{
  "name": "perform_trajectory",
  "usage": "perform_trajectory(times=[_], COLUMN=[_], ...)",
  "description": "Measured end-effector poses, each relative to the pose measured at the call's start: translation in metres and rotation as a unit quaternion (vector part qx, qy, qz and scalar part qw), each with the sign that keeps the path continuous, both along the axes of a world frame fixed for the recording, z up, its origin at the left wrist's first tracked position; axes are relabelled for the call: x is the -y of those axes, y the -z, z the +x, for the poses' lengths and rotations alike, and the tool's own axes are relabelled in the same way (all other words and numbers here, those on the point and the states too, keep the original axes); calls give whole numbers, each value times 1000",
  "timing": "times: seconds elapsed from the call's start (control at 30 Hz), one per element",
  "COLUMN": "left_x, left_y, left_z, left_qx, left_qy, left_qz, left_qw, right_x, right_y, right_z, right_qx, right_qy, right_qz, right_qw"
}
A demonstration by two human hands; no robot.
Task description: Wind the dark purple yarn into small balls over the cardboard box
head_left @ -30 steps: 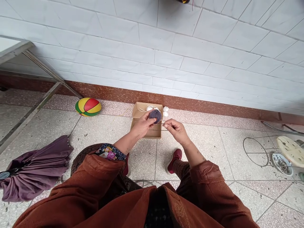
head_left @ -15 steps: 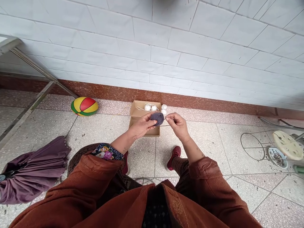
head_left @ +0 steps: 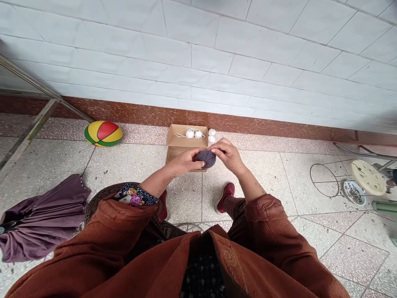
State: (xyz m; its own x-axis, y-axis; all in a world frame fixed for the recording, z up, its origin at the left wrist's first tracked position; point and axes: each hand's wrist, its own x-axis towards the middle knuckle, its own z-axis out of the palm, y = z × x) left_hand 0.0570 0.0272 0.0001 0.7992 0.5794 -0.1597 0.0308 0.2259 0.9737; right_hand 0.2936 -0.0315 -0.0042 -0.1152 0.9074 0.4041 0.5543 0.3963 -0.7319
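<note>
A dark purple-grey ball of yarn [head_left: 207,159] is held in my left hand [head_left: 183,163], with the thumb across its near side. At the ball's upper right edge, my right hand [head_left: 228,155] has thumb and forefinger pinched together, on the yarn strand. Beyond and partly behind my hands, an open cardboard box [head_left: 178,141] rests on the floor. Two white yarn balls [head_left: 190,133] with loose white strands lie in its far part. More white balls [head_left: 211,133] sit just right of the box.
A colourful ball [head_left: 104,133] lies by the wall at left, beside a metal frame [head_left: 40,120]. A purple umbrella [head_left: 46,215] is on the floor nearer me. To the right stand a cream stool [head_left: 368,177] and a bowl [head_left: 354,193] of small dark bits.
My right hand has moved left, from a short way off up against the dark yarn ball. The strand that stretched between them no longer shows. The view has shifted slightly.
</note>
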Motion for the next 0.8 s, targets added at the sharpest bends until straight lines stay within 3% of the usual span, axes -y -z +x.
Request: perform_trajectory(times=[0.3,0.47,0.57,0.7,0.8], left_x=[1,4,4,-2,-6], left_y=[1,4,4,7,7], left_z=[1,-1,-1,3,5], left_qx=[-28,64,103,102,50], left_qy=[-16,-22,-51,-114,-159], left_qz=[136,16,-43,-67,-22], left_qw=[990,998,992,986,986], right_x=[-10,-11,-8,5,16], right_y=[7,22,32,29,12], right_z=[-8,-12,-19,-28,-27], right_qx=[-63,-148,-150,-83,-45], right_qy=[-14,0,5,-33,-89], right_qz=[-57,-137,-172,-165,-138], right_qw=[996,980,974,982,985])
